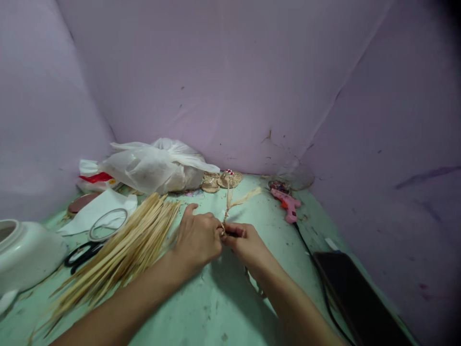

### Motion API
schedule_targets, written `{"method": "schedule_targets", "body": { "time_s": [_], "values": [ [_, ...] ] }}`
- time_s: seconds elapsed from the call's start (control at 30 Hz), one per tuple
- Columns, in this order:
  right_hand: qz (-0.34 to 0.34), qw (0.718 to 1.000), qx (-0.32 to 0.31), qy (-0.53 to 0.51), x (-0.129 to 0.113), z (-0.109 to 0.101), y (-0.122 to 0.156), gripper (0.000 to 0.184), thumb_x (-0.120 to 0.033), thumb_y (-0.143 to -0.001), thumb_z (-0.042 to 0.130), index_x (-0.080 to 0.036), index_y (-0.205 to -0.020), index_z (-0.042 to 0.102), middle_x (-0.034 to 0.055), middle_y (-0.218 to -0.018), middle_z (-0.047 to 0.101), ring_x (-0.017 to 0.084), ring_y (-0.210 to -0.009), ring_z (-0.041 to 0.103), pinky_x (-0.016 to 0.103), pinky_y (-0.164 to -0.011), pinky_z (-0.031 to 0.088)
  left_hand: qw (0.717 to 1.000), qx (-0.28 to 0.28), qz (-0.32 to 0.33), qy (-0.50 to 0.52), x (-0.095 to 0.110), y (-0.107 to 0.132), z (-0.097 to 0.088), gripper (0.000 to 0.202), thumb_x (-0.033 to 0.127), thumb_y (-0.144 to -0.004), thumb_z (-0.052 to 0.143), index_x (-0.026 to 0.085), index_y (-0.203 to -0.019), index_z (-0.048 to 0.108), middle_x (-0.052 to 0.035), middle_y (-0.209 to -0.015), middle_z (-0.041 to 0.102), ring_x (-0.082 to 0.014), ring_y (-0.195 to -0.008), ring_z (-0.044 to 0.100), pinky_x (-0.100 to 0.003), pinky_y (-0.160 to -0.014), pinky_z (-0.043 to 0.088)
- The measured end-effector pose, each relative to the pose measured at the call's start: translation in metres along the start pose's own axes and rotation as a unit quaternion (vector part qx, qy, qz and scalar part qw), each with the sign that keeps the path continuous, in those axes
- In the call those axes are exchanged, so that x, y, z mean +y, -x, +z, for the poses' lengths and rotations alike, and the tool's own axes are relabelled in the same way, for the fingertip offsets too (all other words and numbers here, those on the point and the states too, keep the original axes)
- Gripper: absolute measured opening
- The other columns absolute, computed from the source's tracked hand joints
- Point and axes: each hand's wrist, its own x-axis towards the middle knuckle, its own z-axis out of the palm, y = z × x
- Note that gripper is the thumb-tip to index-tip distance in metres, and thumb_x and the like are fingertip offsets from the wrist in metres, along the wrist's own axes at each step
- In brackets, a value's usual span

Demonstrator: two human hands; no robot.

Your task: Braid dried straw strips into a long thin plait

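My left hand [201, 236] and my right hand [246, 240] meet over the middle of the table. Both have their fingers pinched on a thin braid of straw [226, 218]. Loose pale strands [248, 196] stick out from its far end, pointing away from me. More of the braid appears to hang below my right wrist. The exact spot of the pinch is partly hidden by the fingers. Beside my left hand lies a bundle of dry straw strips [133, 250], spread slantwise across the left side.
Black-handled scissors [81, 255], a tape roll [92, 230] and a white pot [36, 257] lie at left. A white plastic bag [154, 168] and woven straw pieces [230, 179] sit at the back. At right are a pink glue gun [289, 205], its cord and a black phone [355, 293].
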Motion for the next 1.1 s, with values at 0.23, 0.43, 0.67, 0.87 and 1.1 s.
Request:
{"method": "schedule_targets", "body": {
  "time_s": [0.23,0.43,0.67,0.87,1.1],
  "values": [
    [-0.004,0.998,0.034,0.048,0.006,0.004,0.001,0.01,-0.014,-0.057,0.041,-0.015,-0.053,0.05,-0.0024,-0.051,0.04,0.009,-0.053,0.035,0.02,-0.048,0.025,0.994,-0.027,-0.101,0.011,-0.002,-0.006,0.003,0.019,0.019,-0.064,0.049,0.021,-0.064,0.068,-0.0069,-0.062,0.064,-0.0201,-0.066,0.056,-0.037,-0.08,0.033],
    [0.015,0.995,0.052,0.079,0.006,0.004,0.001,0.011,-0.013,-0.057,0.039,-0.015,-0.051,0.048,-0.0031,-0.048,0.039,0.008,-0.047,0.03,0.02,-0.045,0.022,0.999,0.008,-0.021,-0.038,0.005,0.001,0.003,0.022,0.015,-0.068,0.045,0.017,-0.065,0.066,-0.0073,-0.065,0.064,-0.0176,-0.064,0.054,-0.041,-0.091,0.024],
    [-0.041,0.952,0.106,0.284,0.006,0.001,0.003,0.02,-0.017,-0.066,0.041,-0.015,-0.051,0.054,0.0002,-0.048,0.049,0.011,-0.047,0.042,0.022,-0.045,0.026,0.999,0.01,-0.03,0.007,-0.006,-0.004,0.012,0.016,0.021,-0.065,0.048,0.018,-0.061,0.063,-0.006,-0.063,0.062,-0.017,-0.062,0.051,-0.032,-0.074,0.035],
    [-0.257,0.87,0.094,0.411,0.005,-0.006,0.01,0.047,-0.006,-0.064,0.043,-0.018,-0.108,0.053,0.0098,-0.111,0.053,0.017,-0.081,0.055,0.026,-0.067,0.041,0.991,-0.024,-0.101,0.09,-0.013,-0.007,0.012,0.014,0.021,-0.059,0.05,0.017,-0.059,0.063,-0.0045,-0.058,0.059,-0.0158,-0.059,0.05,-0.026,-0.058,0.032],
    [-0.249,0.82,0.061,0.512,0.015,-0.008,0.008,0.048,-0.019,-0.069,0.048,-0.017,-0.118,0.049,0.0099,-0.105,0.059,0.019,-0.079,0.057,0.026,-0.066,0.042,0.917,-0.047,-0.196,0.345,-0.017,-0.009,0.023,0.012,0.021,-0.056,0.05,0.014,-0.048,0.056,0.0019,-0.044,0.048,-0.009,-0.046,0.04,-0.02,-0.043,0.025]
  ]
}}
